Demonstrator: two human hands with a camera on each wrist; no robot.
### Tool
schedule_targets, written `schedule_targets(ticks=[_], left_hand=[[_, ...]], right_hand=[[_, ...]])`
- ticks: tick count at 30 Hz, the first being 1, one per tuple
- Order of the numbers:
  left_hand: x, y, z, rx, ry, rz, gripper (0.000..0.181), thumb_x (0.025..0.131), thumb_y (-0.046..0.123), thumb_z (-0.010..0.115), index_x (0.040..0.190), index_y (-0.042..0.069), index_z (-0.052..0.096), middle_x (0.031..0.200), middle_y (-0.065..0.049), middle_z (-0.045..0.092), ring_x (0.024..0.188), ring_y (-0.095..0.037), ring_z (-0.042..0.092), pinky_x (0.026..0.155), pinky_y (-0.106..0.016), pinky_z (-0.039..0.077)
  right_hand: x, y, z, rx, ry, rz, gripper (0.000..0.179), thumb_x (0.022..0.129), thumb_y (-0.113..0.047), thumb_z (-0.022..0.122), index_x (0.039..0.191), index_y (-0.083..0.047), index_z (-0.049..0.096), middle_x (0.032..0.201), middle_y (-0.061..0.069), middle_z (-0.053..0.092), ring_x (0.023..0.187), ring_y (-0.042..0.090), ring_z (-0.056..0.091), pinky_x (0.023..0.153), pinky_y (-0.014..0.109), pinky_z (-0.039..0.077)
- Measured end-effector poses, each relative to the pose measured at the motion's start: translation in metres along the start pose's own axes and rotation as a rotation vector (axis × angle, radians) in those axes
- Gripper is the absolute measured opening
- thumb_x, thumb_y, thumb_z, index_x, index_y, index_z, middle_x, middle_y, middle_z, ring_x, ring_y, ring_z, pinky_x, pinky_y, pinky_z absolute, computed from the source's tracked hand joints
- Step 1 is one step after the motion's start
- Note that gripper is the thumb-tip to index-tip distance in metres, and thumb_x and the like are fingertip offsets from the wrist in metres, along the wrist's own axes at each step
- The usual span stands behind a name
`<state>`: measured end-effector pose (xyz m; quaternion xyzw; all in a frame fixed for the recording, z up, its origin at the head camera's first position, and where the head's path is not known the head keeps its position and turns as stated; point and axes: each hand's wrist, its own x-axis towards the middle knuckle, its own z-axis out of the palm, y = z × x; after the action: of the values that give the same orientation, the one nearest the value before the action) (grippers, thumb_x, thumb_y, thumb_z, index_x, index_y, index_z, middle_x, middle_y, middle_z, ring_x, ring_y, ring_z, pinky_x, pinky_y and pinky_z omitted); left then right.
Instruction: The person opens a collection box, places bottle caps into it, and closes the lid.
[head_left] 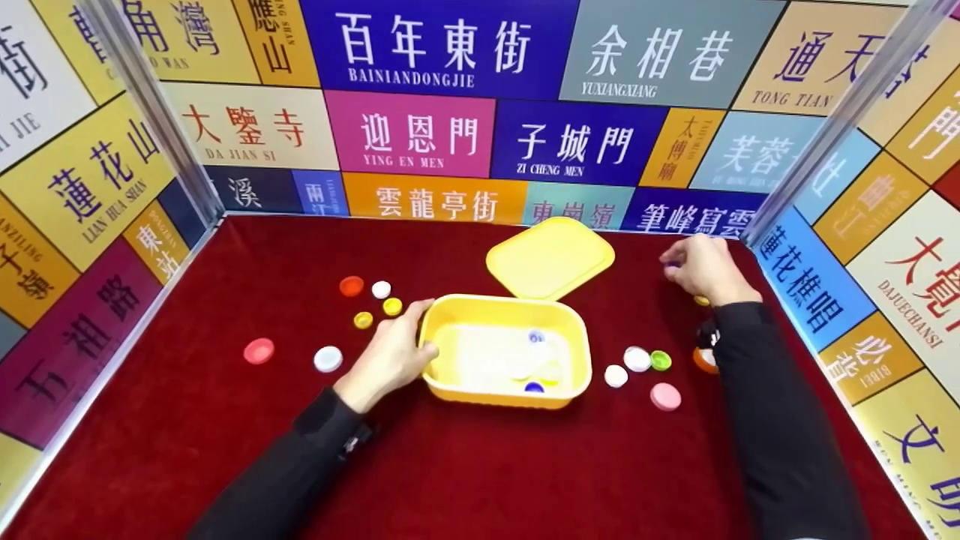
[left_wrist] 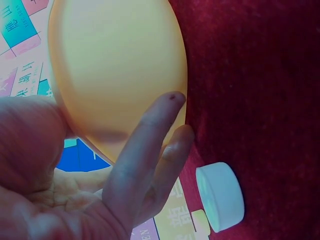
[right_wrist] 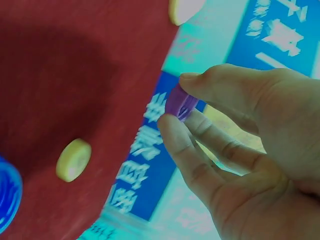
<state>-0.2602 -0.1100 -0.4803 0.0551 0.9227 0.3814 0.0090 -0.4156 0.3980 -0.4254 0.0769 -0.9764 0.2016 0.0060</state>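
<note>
A yellow plastic box (head_left: 506, 397) stands on the red cloth with several caps inside, among them a blue cap (head_left: 534, 388). My left hand (head_left: 390, 354) holds the box at its left end, thumb over the rim and fingers along the outer wall (left_wrist: 120, 65). At the far right, my right hand (head_left: 709, 266) pinches a small purple bottle cap (right_wrist: 179, 103) between thumb and fingertips, raised off the cloth. A yellow cap (right_wrist: 74, 160) and part of a blue cap (right_wrist: 7, 195) show below that hand. Behind the box lies its yellow lid (head_left: 551, 259).
Left of the box are a red cap (head_left: 351, 286), a pinkish-red cap (head_left: 259, 351), a white cap (head_left: 328, 359) and several others. To the right lie a green cap (head_left: 660, 361), a pink cap (head_left: 665, 397) and white ones. Printed panels (head_left: 420, 135) wall the table on three sides.
</note>
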Motion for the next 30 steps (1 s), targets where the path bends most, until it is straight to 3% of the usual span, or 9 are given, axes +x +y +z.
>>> schedule_targets(ticks=[9, 15, 23, 30], left_hand=[[0.0, 0.0, 0.0, -0.001, -0.003, 0.003, 0.074, 0.103, 0.006, 0.076, 0.173, 0.009, 0.052, 0.147, -0.026, 0.077, 0.111, -0.033, 0.081, 0.095, -0.044, 0.07], [0.0, 0.0, -0.002, -0.002, 0.002, 0.011, 0.075, 0.102, 0.006, 0.075, 0.173, 0.009, 0.052, 0.145, -0.027, 0.078, 0.108, -0.033, 0.081, 0.091, -0.043, 0.069], [-0.001, 0.0, -0.002, -0.003, 0.001, 0.026, 0.075, 0.102, 0.006, 0.075, 0.173, 0.007, 0.051, 0.145, -0.028, 0.078, 0.106, -0.034, 0.08, 0.092, -0.043, 0.068], [-0.001, 0.002, -0.002, 0.003, -0.003, 0.027, 0.076, 0.102, 0.006, 0.075, 0.174, 0.006, 0.051, 0.148, -0.029, 0.076, 0.11, -0.036, 0.08, 0.096, -0.047, 0.068]], right_hand=[[-0.033, -0.065, 0.005, 0.054, 0.067, -0.134, 0.025, 0.106, -0.009, 0.079, 0.128, -0.002, 0.088, 0.126, 0.025, 0.085, 0.111, 0.042, 0.08, 0.101, 0.061, 0.066], [-0.059, -0.11, 0.017, 0.079, 0.088, -0.279, 0.021, 0.102, -0.006, 0.083, 0.122, -0.002, 0.089, 0.118, 0.024, 0.084, 0.105, 0.039, 0.084, 0.095, 0.058, 0.071], [-0.088, -0.155, 0.043, 0.104, 0.055, -0.439, 0.018, 0.099, -0.005, 0.089, 0.116, -0.005, 0.091, 0.112, 0.016, 0.086, 0.099, 0.031, 0.082, 0.091, 0.049, 0.072], [-0.11, -0.174, 0.062, 0.075, -0.015, -0.523, 0.018, 0.098, -0.005, 0.091, 0.116, -0.003, 0.09, 0.108, 0.015, 0.085, 0.098, 0.031, 0.08, 0.091, 0.05, 0.072]])
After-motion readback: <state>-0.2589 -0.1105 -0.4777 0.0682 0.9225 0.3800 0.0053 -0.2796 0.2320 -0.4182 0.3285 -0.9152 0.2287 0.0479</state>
